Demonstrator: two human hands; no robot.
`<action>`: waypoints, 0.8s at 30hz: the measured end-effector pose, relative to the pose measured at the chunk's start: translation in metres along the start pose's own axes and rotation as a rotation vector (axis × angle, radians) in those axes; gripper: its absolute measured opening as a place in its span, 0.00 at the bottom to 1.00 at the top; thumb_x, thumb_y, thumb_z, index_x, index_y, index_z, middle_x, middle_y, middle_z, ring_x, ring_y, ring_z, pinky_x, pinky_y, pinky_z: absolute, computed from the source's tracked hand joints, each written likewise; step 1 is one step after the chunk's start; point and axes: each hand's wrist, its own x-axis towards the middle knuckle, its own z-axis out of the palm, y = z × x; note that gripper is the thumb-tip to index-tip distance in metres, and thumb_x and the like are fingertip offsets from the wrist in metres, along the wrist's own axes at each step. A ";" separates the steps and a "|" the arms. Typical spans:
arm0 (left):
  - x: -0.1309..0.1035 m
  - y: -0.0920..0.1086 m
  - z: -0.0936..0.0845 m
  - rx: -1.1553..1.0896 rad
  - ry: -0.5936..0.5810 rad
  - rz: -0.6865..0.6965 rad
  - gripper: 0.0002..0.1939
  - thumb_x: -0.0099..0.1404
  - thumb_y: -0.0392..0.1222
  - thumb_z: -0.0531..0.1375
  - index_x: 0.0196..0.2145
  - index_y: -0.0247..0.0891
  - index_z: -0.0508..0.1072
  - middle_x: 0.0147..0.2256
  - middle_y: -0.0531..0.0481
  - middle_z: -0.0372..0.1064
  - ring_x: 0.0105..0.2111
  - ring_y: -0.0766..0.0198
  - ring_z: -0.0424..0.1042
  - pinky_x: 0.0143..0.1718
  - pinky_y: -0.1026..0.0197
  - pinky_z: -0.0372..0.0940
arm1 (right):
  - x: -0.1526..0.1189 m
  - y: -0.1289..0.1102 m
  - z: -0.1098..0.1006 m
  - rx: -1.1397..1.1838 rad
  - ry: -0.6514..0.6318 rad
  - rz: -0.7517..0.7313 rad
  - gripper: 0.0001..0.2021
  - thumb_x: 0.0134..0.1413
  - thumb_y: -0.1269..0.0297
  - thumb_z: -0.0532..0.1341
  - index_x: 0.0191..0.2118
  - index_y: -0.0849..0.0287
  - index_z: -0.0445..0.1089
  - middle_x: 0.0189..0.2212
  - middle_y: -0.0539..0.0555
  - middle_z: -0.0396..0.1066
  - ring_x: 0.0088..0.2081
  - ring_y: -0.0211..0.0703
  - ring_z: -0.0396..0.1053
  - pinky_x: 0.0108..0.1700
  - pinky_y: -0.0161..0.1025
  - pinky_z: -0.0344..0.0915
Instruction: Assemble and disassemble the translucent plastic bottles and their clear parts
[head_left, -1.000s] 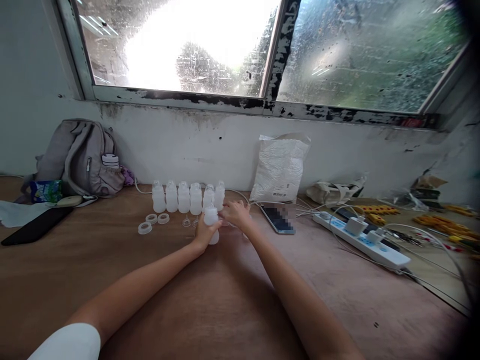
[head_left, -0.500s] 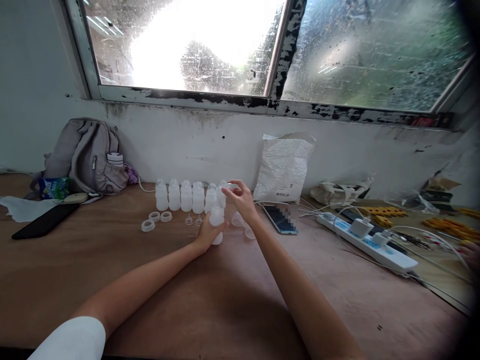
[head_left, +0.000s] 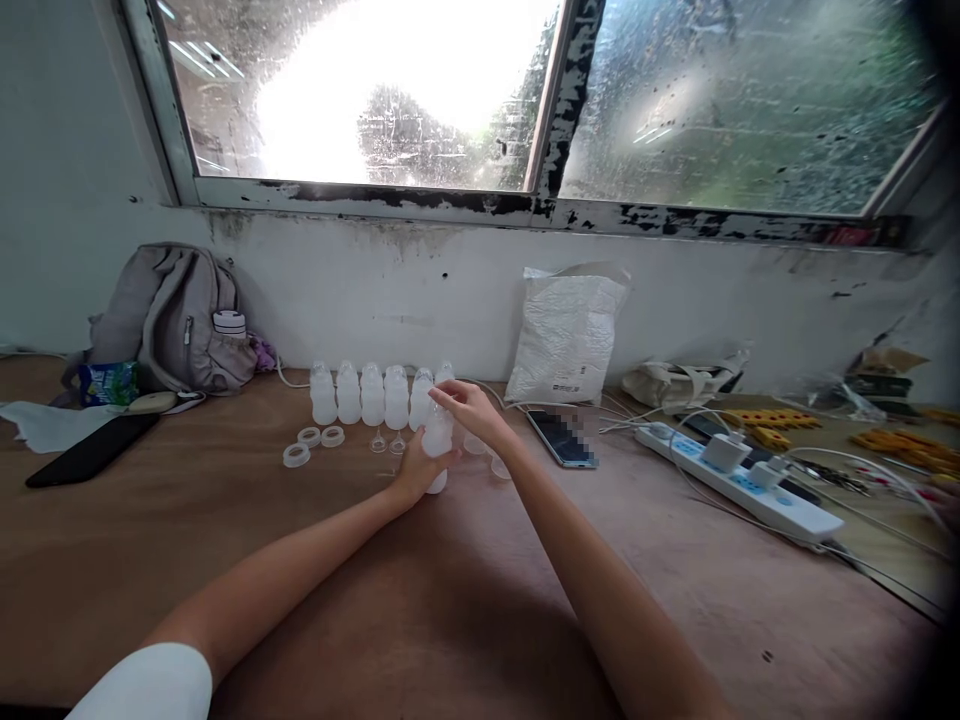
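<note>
A frosted white baby bottle (head_left: 436, 438) stands upright at the middle of the table, with my left hand (head_left: 415, 470) wrapped round its body. My right hand (head_left: 472, 410) is at the bottle's top, fingers pinched on a clear cap that they partly hide. Behind stands a row of several similar bottles (head_left: 372, 395) with clear tops. Two clear nipples (head_left: 378, 441) lie on the table left of the held bottle. Further left are three white rings (head_left: 309, 436). Clear caps (head_left: 474, 443) lie beneath my right wrist, partly covered.
A phone (head_left: 561, 438) lies right of my right forearm, before a white padded mailer (head_left: 568, 335) leaning on the wall. A power strip (head_left: 739, 485) with plugs and cables runs along the right. At left are a grey backpack (head_left: 169, 315) and a black flat item (head_left: 91, 450).
My right hand has moved down and left with the clear cap, from above the row to the top of the held bottle. My left hand keeps its grip.
</note>
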 end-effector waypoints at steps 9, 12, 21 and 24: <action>-0.001 0.000 0.000 0.134 -0.069 0.128 0.25 0.45 0.44 0.64 0.41 0.35 0.64 0.35 0.47 0.67 0.34 0.60 0.66 0.35 0.58 0.61 | 0.000 -0.006 -0.002 0.260 0.027 0.255 0.24 0.46 0.45 0.51 0.22 0.64 0.68 0.21 0.52 0.65 0.21 0.32 0.57 0.23 0.29 0.54; -0.003 0.002 -0.001 0.196 -0.085 0.141 0.25 0.44 0.44 0.65 0.40 0.36 0.65 0.35 0.47 0.67 0.35 0.59 0.66 0.36 0.57 0.61 | -0.001 -0.006 -0.005 0.190 -0.009 0.288 0.24 0.46 0.47 0.51 0.20 0.64 0.68 0.20 0.52 0.66 0.19 0.31 0.55 0.21 0.29 0.51; -0.004 0.003 -0.002 0.184 -0.214 0.214 0.33 0.44 0.41 0.65 0.49 0.38 0.59 0.43 0.45 0.65 0.42 0.55 0.65 0.42 0.55 0.60 | -0.006 -0.025 -0.015 0.059 -0.342 0.420 0.19 0.48 0.56 0.51 0.19 0.64 0.70 0.18 0.54 0.68 0.19 0.34 0.59 0.20 0.31 0.53; -0.005 0.004 -0.003 0.202 -0.228 0.241 0.33 0.45 0.42 0.64 0.49 0.39 0.60 0.42 0.46 0.65 0.41 0.55 0.65 0.41 0.55 0.60 | -0.008 -0.032 -0.017 0.021 -0.408 0.467 0.14 0.45 0.63 0.53 0.18 0.63 0.70 0.18 0.53 0.67 0.19 0.34 0.58 0.18 0.30 0.53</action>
